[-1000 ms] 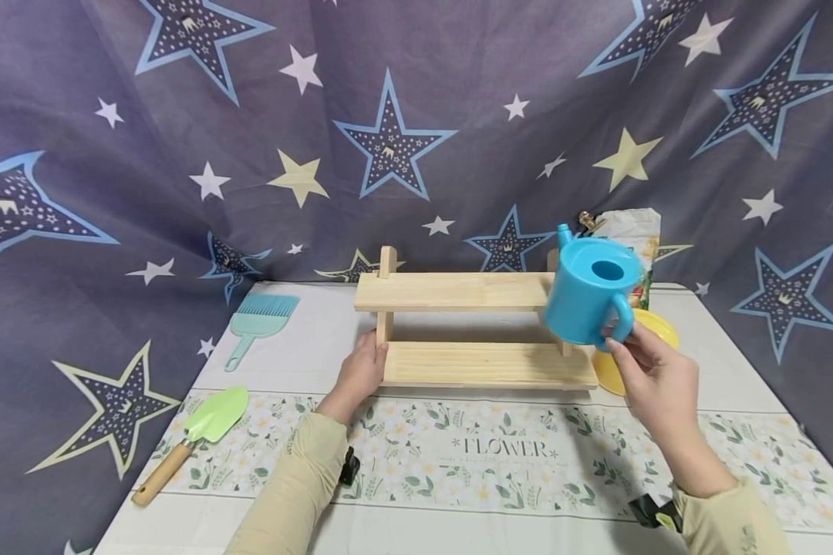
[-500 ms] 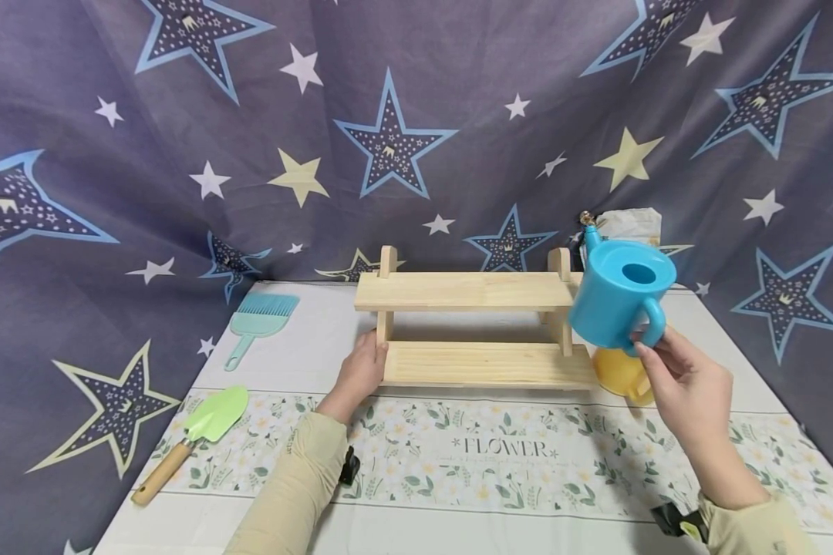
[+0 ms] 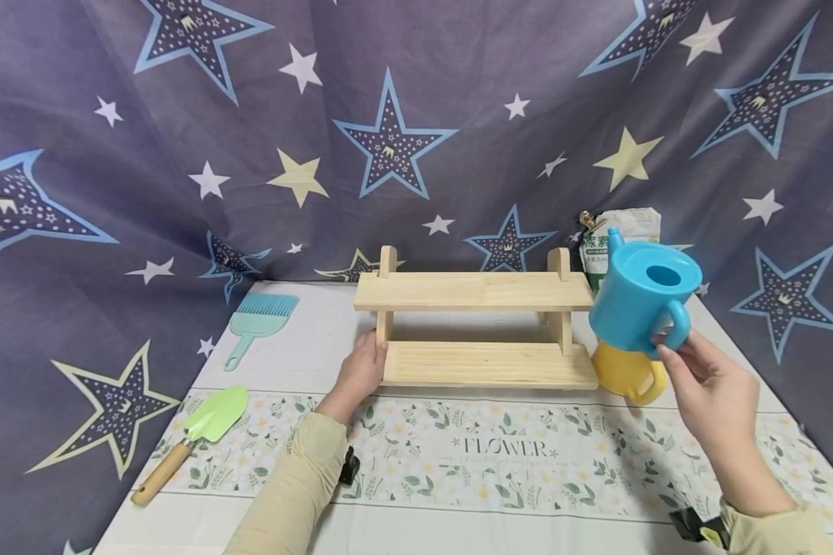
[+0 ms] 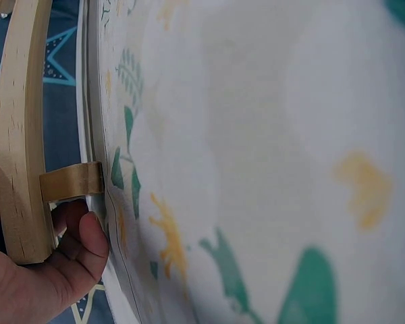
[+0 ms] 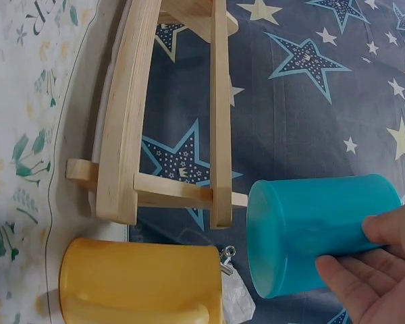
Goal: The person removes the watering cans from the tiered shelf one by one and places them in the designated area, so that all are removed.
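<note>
My right hand (image 3: 718,389) pinches the handle of a blue watering can (image 3: 635,301), held up in the air to the right of a two-tier wooden shelf (image 3: 472,291). Below the can, a yellow watering can (image 3: 614,371) stands at the shelf's right end, partly covered by the blue one in the head view. With its fingers curled under the lower board (image 4: 21,135), my left hand (image 3: 361,370) grips the shelf's left end. The right wrist view shows the blue can's base and side, with fingertips (image 5: 344,280) on it.
A white bag (image 3: 632,223) with a clip stands behind the blue can. On the left of the table lie a teal brush with dustpan-like head (image 3: 258,322) and a green trowel (image 3: 215,415) with a wooden handle. A star-patterned curtain (image 3: 416,100) hangs behind the table.
My right hand has carried the blue watering can to the right, away from the shelf's right end. More of the yellow can's handle and the bag shows. My left hand has stayed put.
</note>
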The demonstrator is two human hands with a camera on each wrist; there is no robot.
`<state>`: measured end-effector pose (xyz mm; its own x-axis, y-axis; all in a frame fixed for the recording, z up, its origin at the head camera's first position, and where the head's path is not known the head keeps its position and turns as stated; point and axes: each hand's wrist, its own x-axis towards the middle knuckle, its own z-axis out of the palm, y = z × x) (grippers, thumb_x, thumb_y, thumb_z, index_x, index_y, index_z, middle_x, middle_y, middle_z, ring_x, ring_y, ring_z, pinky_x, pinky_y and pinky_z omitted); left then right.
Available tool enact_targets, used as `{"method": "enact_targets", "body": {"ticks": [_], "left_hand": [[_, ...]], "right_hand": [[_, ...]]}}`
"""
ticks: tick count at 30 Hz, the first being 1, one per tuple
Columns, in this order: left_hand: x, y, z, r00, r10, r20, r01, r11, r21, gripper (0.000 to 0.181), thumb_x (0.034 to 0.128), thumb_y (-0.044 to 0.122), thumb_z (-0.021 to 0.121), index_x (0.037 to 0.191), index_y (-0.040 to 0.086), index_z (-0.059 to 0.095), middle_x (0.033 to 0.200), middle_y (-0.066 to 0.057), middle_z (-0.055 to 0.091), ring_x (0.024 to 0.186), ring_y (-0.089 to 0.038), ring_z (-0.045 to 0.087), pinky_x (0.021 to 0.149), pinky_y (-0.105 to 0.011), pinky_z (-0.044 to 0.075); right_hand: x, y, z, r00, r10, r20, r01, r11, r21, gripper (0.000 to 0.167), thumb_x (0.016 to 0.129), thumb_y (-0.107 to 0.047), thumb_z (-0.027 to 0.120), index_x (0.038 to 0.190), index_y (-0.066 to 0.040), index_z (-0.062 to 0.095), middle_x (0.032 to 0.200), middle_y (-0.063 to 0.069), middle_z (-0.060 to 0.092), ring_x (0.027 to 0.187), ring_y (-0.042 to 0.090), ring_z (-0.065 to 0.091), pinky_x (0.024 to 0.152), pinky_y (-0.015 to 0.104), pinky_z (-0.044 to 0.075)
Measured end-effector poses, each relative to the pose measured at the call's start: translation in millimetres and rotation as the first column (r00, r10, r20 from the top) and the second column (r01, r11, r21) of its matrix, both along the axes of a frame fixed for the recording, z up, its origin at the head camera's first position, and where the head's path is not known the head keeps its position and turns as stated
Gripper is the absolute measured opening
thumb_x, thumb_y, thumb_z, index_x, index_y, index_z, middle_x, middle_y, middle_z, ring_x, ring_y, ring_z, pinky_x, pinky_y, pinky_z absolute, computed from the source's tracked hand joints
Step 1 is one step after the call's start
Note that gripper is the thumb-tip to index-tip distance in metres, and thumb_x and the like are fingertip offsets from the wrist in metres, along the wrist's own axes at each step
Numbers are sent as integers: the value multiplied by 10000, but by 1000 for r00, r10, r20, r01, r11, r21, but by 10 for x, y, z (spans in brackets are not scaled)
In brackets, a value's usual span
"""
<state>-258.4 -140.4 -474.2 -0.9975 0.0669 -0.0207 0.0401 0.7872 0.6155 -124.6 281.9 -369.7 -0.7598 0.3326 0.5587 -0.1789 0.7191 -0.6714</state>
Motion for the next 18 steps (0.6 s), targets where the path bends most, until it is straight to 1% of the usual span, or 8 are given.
{"method": "enact_targets", "body": {"ticks": [8, 14, 16, 18], "left_hand": [[-1, 1, 0, 1000, -1, -3, 1, 1000, 7, 509, 1067, 298, 310, 1508, 46, 287, 1396, -139, 415, 1257, -317, 491, 1073, -483, 414], [7, -5, 4, 1000, 5, 11, -5, 1000, 26, 519, 1063, 309, 308, 1508, 44, 285, 1398, -140, 410, 1258, -323, 494, 1066, -477, 424], [7, -5, 4, 1000, 5, 11, -5, 1000, 27, 518, 1063, 309, 305, 1508, 44, 284, 1396, -140, 410, 1262, -325, 491, 1068, -478, 422], [7, -4, 2, 1000, 4, 9, -4, 1000, 25, 520, 1064, 310, 303, 1509, 43, 281, 1392, -142, 412, 1263, -324, 490, 1068, -478, 422]], "right_hand": [[37, 74, 2, 999, -31, 24, 30, 1000, 8, 365, 929, -122, 692, 1291, -101, 648, 1083, 213, 690, 816, -287, 473, 727, -38, 400], [44, 85, -10, 999, -47, 22, 47, 999, 1, 362, 928, -124, 692, 1286, -92, 650, 1062, 221, 692, 793, -286, 479, 691, -42, 392], [43, 90, -13, 999, -47, 12, 47, 999, -1, 363, 925, -120, 695, 1285, -92, 650, 1057, 203, 697, 797, -284, 484, 684, -39, 396], [42, 101, -15, 999, -51, 0, 51, 999, -3, 362, 922, -116, 699, 1281, -98, 655, 1050, 132, 708, 803, -282, 489, 689, -37, 399]]}}
